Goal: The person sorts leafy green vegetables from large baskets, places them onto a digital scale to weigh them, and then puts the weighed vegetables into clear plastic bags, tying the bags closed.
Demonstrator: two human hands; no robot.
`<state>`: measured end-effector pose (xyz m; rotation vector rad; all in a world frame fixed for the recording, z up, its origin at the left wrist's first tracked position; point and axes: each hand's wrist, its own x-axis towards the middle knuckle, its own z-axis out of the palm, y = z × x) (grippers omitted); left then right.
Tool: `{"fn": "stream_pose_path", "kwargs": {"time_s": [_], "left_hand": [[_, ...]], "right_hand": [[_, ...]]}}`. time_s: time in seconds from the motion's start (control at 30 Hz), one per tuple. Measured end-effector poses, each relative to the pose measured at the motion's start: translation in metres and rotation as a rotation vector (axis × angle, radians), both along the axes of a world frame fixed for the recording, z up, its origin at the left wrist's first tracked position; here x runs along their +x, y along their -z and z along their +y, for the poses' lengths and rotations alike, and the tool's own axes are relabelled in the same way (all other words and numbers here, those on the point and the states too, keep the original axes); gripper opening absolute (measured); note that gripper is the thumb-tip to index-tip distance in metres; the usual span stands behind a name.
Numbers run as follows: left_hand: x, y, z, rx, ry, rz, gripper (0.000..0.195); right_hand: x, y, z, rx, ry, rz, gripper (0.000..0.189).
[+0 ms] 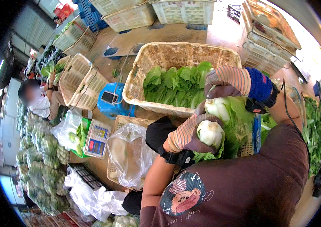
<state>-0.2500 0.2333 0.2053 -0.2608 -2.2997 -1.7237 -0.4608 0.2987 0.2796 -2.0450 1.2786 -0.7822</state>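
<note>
My left hand (193,135), in a striped glove with a dark palm, is wrapped around a leafy cabbage (210,135); its white cut base faces up. Just above it, my right hand (226,82) wears a matching glove, its fingers curled. A small thin greenish-grey object (212,88) shows at those fingertips; what it is, I cannot tell. Directly below the right hand lies a second leafy cabbage (219,110), its white base towards the left hand. In front of me, a dirty cream plastic crate (160,106) holds rows of green leafy heads (177,85).
Left of the crate are a blue plastic device (114,103), a digital scale (97,139) and a crate with a clear plastic bag (129,153). Bagged vegetables (44,159) pile up farther left, near a seated person (42,102). Stacked crates (268,45) stand at upper right.
</note>
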Motion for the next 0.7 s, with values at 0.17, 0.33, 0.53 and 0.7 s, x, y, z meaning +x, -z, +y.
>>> {"fn": "stream_pose_path", "kwargs": {"time_s": [0.17,0.33,0.53,0.7], "left_hand": [[-0.011,-0.005,0.013,-0.044,0.159,-0.084,0.075],[-0.007,0.005,0.013,-0.032,0.13,0.014,0.074],[-0.004,0.017,0.003,0.05,-0.225,-0.065,0.07],[0.006,0.022,0.001,0.449,-0.191,-0.212,0.07]], "right_hand": [[-0.017,-0.004,0.041,0.091,0.064,0.139,0.009],[-0.122,0.031,0.118,-0.029,0.848,-0.334,0.025],[-0.059,0.046,0.107,0.157,0.772,0.233,0.045],[0.014,0.104,0.029,-0.006,0.387,-0.192,0.07]]}}
